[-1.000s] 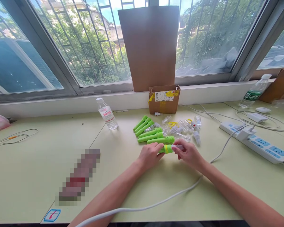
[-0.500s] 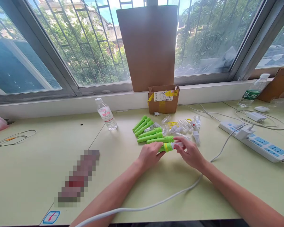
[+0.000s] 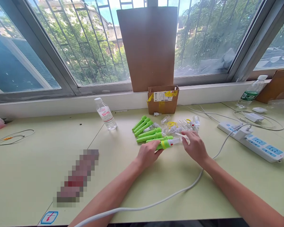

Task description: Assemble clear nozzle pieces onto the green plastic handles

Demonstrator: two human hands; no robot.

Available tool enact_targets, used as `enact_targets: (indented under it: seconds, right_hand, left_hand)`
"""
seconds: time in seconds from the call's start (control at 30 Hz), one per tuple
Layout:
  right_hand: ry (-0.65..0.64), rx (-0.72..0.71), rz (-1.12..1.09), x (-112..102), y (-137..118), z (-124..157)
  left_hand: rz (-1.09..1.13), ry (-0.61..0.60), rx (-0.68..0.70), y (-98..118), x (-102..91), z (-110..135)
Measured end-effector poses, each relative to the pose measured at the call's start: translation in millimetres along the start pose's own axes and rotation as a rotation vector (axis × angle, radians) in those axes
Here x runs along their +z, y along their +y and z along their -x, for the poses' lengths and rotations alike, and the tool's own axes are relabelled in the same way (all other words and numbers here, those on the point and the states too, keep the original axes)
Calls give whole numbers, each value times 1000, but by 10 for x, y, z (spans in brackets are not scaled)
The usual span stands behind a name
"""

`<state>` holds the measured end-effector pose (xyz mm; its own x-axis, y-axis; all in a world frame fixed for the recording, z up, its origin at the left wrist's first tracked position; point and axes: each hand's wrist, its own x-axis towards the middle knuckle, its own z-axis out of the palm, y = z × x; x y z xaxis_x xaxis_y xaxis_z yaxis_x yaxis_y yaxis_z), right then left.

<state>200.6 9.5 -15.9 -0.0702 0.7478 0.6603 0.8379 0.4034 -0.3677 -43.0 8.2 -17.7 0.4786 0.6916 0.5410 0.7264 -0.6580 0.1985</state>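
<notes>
My left hand (image 3: pixel 147 154) is closed around the green handle of a small toy torch (image 3: pixel 167 143) with a yellow ring and a clear tip, held just above the pale green table (image 3: pixel 38 164). My right hand (image 3: pixel 195 146) has left that torch and reaches over the pile of clear plastic parts (image 3: pixel 182 127). Its fingers are curled on one clear piece at the pile's near edge. A row of several green handles (image 3: pixel 148 130) lies just beyond my left hand.
A small open cardboard box (image 3: pixel 163 99) stands by the sill, with a tall cardboard sheet (image 3: pixel 150 47) behind it. A water bottle (image 3: pixel 104 114) stands left of the handles. A power strip (image 3: pixel 253 142) lies right, its white cable (image 3: pixel 156 205) crossing the table. Another bottle (image 3: pixel 251 92) stands far right.
My right hand let go of the torch's clear tip and moved up and right onto the clear parts. My left hand lifted the torch slightly toward the green row.
</notes>
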Motion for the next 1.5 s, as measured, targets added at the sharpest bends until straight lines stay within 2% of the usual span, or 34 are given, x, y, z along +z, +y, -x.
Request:
enact_targets:
  seconds: [0.17, 0.37, 0.57, 0.83, 1.03, 1.27, 1.4, 1.5]
  right_hand:
    - [-154, -78, 89, 59, 27, 23]
    - [-224, -106, 166, 32, -15, 20]
    - [-274, -45, 247, -1, -85, 6]
    - [-369, 36, 195, 0, -118, 42]
    - [-274, 140, 53, 33, -80, 57]
    - [-91, 41, -93, -44, -98, 2]
    - [77, 58, -191, -139, -153, -15]
    - [154, 101, -164, -168, -167, -21]
  left_hand:
    - [-4, 5, 1, 8, -1, -4]
    - [-4, 8, 13, 6, 9, -2]
    - [-14, -7, 9, 21, -5, -2]
    - [-11, -42, -25, 28, -20, -11]
    - [11, -64, -51, 42, -37, -13]
    - [6, -81, -66, 37, -28, -19]
    - [-9, -90, -69, 22, -28, -17]
    - [-23, -128, -68, 17, -40, -17]
